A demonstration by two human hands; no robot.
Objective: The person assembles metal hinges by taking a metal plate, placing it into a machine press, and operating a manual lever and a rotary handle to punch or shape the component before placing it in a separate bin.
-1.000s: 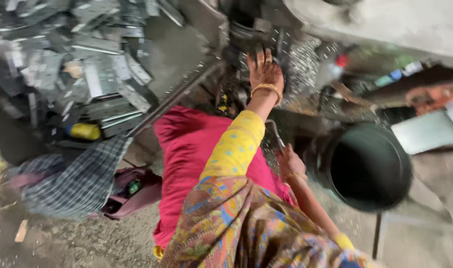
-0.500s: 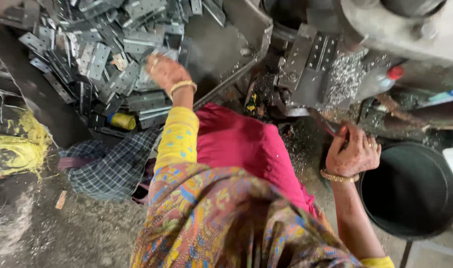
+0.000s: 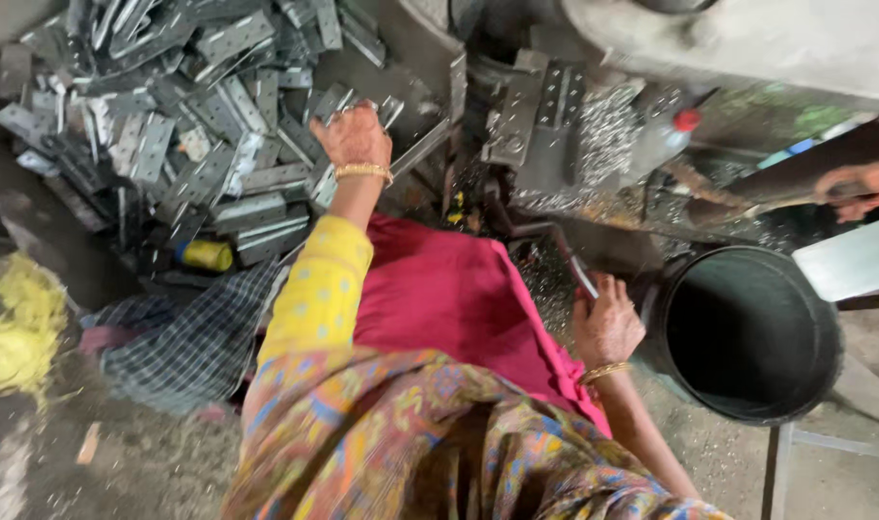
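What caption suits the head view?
Left hand reaches into perforated metal plates; right hand holds a rod beside a black bucket.

Dusty grey concrete floor (image 3: 151,472), strewn with metal shavings. Grimy grey machine body (image 3: 748,39) fills the top right. Dim, flat daylight, no windows visible.

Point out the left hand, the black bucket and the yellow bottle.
left hand (image 3: 355,138): head view, back of the hand.
black bucket (image 3: 827,318): head view, right rim.
yellow bottle (image 3: 208,255): head view, middle of its body.
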